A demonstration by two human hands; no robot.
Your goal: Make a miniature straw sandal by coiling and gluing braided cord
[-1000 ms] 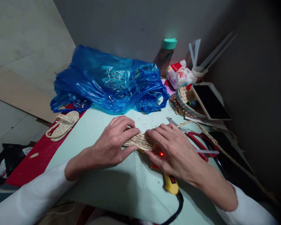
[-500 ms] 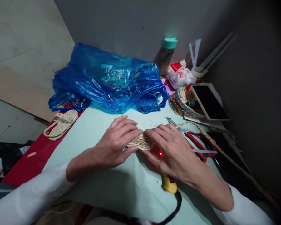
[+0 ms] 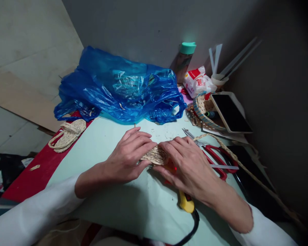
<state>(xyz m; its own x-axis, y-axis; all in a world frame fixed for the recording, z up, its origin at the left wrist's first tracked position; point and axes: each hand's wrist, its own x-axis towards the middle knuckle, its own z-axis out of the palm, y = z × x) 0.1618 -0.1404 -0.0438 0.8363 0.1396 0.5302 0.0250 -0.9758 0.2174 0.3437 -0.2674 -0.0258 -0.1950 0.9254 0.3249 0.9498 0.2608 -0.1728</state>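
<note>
1. Woven straw piece (image 3: 155,154): at the centre of view, over the desk (image 3: 113,205), between the hands.
2. Left hand (image 3: 125,153): fingers pinching its 9 o'clock end. Right hand (image 3: 187,164): fingers pinching its 3 o'clock end; some fingertips hidden.
3. Step in hand, as judged: pressing or aligning the rows.
4. Next move, as judged, calls for even pressure, and clearance from the yellow-handled tool (image 3: 187,204) at 5 o'clock.
5. Scissors (image 3: 200,143) lie at 2 o'clock, beside the straw cord (image 3: 228,150).
</note>
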